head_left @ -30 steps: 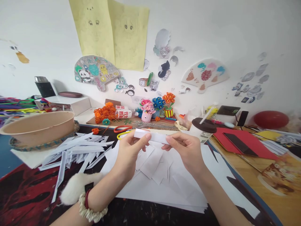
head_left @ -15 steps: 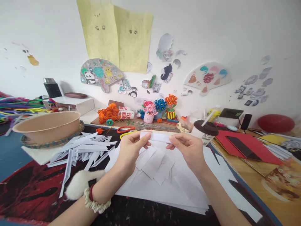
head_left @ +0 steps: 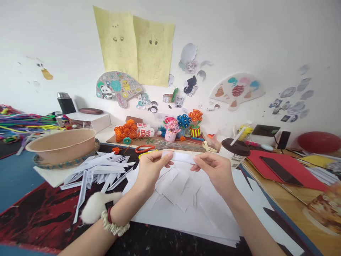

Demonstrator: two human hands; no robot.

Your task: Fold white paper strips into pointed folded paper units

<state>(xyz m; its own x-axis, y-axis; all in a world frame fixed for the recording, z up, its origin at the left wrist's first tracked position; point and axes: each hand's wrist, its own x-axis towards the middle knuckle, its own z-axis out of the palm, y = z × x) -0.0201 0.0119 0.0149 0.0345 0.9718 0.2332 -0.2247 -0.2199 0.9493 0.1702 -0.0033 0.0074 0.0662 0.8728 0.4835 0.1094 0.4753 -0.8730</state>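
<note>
A small white paper strip (head_left: 182, 157) is stretched level between my two hands. My left hand (head_left: 153, 169) pinches its left end between thumb and fingers, and my right hand (head_left: 215, 170) pinches the right end the same way. Below the strip, several loose small white paper pieces (head_left: 174, 190) lie on large white sheets (head_left: 213, 220). To the left, a pile of folded white paper strips (head_left: 98, 170) rests on the dark mat.
A beige basin (head_left: 62, 145) stands at the left. Orange scissors (head_left: 144, 148) and fuzzy flowers (head_left: 183, 121) are at the back. A lidded cup (head_left: 234, 151) is beyond my right hand, with a red folder (head_left: 306, 174) farther right. A white fluffy object (head_left: 97, 208) lies near my left wrist.
The whole view has shifted, so the scene sits slightly lower and farther right. Both hands still hold the strip in nearly the same pose.
</note>
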